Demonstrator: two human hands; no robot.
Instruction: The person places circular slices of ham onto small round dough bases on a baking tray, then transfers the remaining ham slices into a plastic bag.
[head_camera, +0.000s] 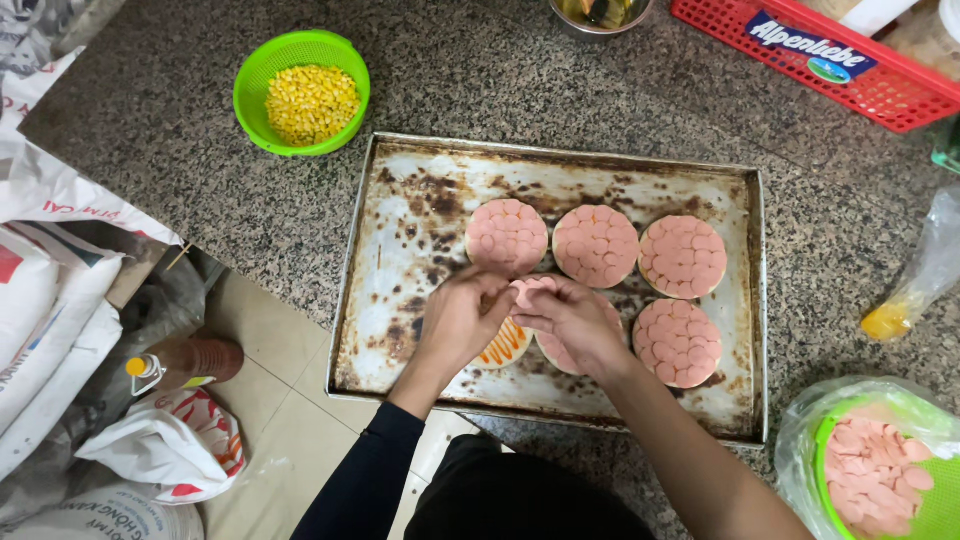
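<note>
Sausage slices (528, 290) — a few thin pink rounds — sit pinched in the fingertips of both hands, just above the lower-left part of the baking tray (400, 340). Left hand (458, 322): grip closed on the slices from the left, a dark sleeve on the arm. Right hand (575, 318): grip closed on the same slices from the right, forearm bare. Under the left hand lies a round base (505, 345) with orange sauce lines, only partly covered; a 2nd base under the right hand is mostly hidden. 4 topped rounds (596, 245) fully covered in pink slices rest on the tray — 3 in the far row, 1 at lower right. Tray is stained brown and stands on the speckled stone bench (500, 80). Green strainer of corn kernels (302, 92) far left; green bowl of more slices (880, 470) near right.
</note>
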